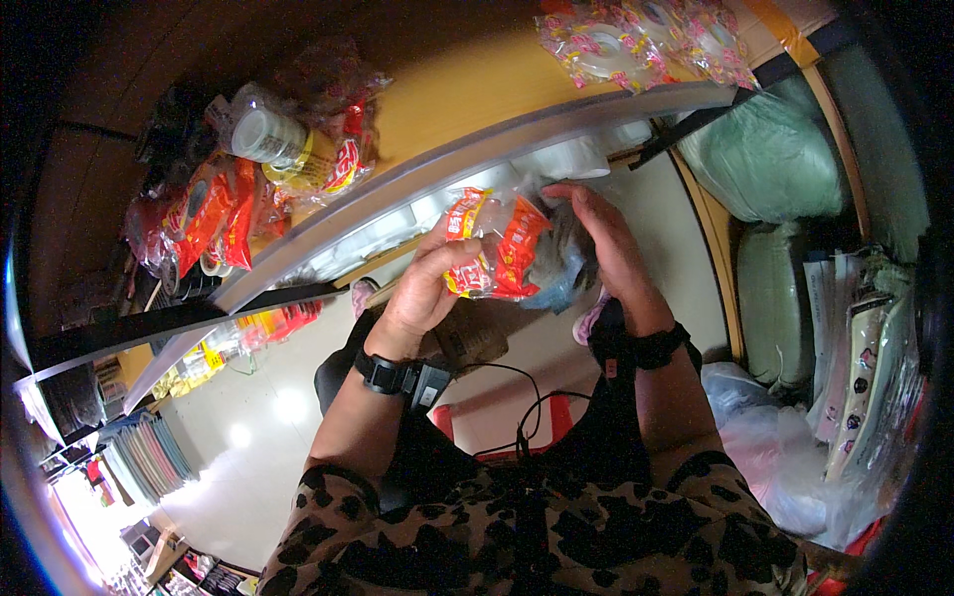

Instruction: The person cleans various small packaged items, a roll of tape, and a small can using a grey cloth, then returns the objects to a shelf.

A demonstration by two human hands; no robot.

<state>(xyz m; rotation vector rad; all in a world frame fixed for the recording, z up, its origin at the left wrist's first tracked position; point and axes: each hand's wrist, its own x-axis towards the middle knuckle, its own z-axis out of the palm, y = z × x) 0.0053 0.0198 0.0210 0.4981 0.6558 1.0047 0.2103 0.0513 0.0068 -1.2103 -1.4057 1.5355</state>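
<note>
In front of me, below the shelf edge, my left hand (427, 283) is closed on a clear plastic packet (519, 246) with red and yellow printing. Its thumb lies over the packet's near side, and the other fingers are mostly hidden behind it. My right hand (608, 243) is at the packet's right side, its fingers stretched out and slightly bent, with its thumb hidden. Crumpled clear and bluish plastic (564, 283) lies between that hand and the printed part. What the packet contains I cannot make out.
A wooden shelf (447, 84) spans the far side, with red packets (214, 214) and a clear container (268, 134) at left and wrapped rings (606, 55) at right. White items (566, 159) sit beneath. Green bags (775, 149) and plastic-wrapped goods (855, 377) stand to my right.
</note>
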